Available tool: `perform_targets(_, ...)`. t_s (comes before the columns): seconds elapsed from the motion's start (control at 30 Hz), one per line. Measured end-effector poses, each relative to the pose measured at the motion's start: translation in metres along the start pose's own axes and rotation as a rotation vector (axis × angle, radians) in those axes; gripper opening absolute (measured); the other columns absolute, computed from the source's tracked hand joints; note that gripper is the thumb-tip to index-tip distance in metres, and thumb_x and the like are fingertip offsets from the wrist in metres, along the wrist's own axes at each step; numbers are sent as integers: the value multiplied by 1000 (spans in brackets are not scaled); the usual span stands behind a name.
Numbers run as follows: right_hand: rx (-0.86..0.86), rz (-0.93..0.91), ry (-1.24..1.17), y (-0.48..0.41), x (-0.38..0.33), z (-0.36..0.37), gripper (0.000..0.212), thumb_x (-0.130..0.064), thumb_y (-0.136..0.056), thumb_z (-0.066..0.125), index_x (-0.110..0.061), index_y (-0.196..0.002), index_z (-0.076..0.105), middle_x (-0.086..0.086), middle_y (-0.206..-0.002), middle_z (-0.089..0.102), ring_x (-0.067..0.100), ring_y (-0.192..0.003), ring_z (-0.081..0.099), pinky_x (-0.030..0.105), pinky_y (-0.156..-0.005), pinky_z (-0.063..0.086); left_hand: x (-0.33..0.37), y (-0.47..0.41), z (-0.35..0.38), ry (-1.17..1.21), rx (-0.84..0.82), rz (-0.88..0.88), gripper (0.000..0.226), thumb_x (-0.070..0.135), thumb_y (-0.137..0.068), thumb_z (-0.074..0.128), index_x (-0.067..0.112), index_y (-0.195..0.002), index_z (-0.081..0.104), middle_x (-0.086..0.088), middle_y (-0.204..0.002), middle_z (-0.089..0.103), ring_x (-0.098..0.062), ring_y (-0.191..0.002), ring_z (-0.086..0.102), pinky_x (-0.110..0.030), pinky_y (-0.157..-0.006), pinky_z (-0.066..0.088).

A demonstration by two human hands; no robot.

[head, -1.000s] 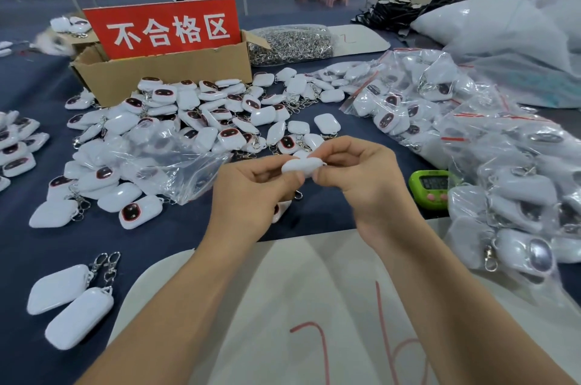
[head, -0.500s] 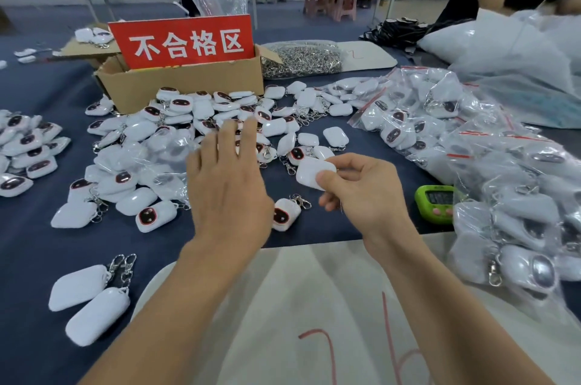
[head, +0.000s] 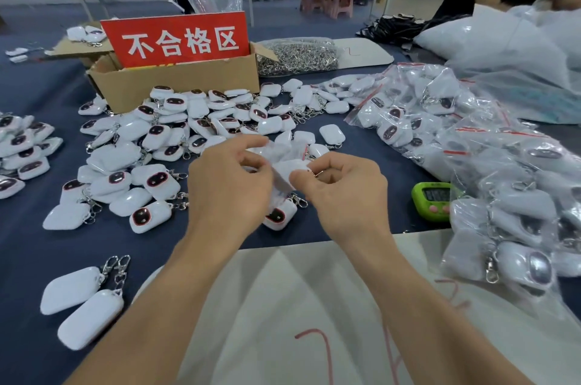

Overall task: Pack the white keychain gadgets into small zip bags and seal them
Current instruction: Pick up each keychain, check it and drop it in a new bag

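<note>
1. Head view: I read the left hand [head: 229, 186] as pinching a clear small zip bag [head: 284, 147] near its mouth. The fingers are curled, and the bag is held off the table so its opening meets the other hand.
2. The right hand [head: 344, 193] grips a white keychain gadget [head: 290, 171] by its clasp end, body leading toward the bag. I cannot tell whether it is inside yet.
3. The loose gadget pile [head: 151, 145] lies far left within reach. The filled bags [head: 478, 164] heap on the right, kept apart from it.
4. The green timer [head: 435, 200] sits near right, probably for pacing.
</note>
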State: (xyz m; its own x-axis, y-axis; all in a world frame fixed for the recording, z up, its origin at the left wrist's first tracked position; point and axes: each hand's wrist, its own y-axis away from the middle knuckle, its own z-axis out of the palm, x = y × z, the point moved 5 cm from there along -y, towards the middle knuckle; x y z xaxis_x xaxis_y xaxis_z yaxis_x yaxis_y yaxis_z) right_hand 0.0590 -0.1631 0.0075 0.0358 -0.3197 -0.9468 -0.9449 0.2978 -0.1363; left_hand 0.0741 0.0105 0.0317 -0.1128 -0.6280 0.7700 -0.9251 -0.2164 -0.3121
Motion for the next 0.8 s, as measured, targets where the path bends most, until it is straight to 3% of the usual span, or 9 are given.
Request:
perform_targets(0.13,36,56,79,-1,4,-6,17,-29,-78,81,-22,-65,71,-12,-41,51,6,-40,45,11,-43,34,-5,3,11,396,-67,-100,50,-4,-87,52,38,-102,75,7,-73,71,-13,-56,67,-34,-66,60)
perform_targets(0.33,51,139,114,-4,12,-7,21,-43,-73,80,-25,-65,73,-11,-43,52,7,-43,46,22,-51,38,-4,2,19,601,-150,-137,51,-14,-91,49,27,-111,72,5,-70,67,-10,-57,54,-19,-56,49)
perform_targets(0.4,37,96,134,-3,9,-5,21,-38,-76,78,-22,-63,73,-9,-42,50,8,-42,42,17,-45,35,2,7,24,603,-203,-106,49,-13,-92,50,27,-108,73,6,-70,67,-8,-59,54,-17,-57,48)
perform_targets(0.5,-96,47,26,-1,4,2,34,-21,-85,68,-4,-58,54,4,-49,38,14,-52,30,31,-50,30,11,14,29,606,-223,-61,50,-11,-93,50,31,-104,74,9,-70,66,-7,-61,54,-16,-59,48)
perform_targets(0.57,-198,78,-157,1,0,7,36,-22,-89,63,-7,-58,52,-1,-51,31,14,-52,27,29,-53,27,10,12,24,613,-155,-61,49,-9,-94,51,33,-104,74,10,-71,67,-6,-61,55,-17,-59,48)
perform_targets(0.63,-201,83,-377,1,-5,3,25,-20,-94,60,-14,-76,76,-2,-47,34,11,-46,30,20,-49,33,2,3,12,625,-19,-109,47,-7,-95,53,35,-103,73,11,-71,68,-6,-60,54,-19,-57,47)
perform_targets(0.7,-123,105,-561,-2,-3,-10,22,-21,-93,62,-22,-92,84,7,-50,41,13,-50,33,18,-51,31,-8,-6,-5,641,143,-153,45,-7,-94,54,32,-107,71,11,-69,70,-4,-57,54,-19,-55,47)
perform_targets(0.77,-97,155,-532,-7,3,-18,23,-15,-91,63,-22,-91,85,7,-54,50,15,-54,36,25,-55,25,-11,-15,-29,606,308,-126,43,-5,-89,55,27,-115,69,12,-67,70,-3,-57,56,-19,-58,48)
perform_targets(0.8,-114,150,-408,-8,6,-17,26,-8,-89,62,-22,-88,85,3,-58,59,15,-55,42,24,-56,29,-10,-18,-40,583,380,-92,43,-2,-87,54,26,-115,69,13,-66,69,-5,-58,56,-22,-61,48)
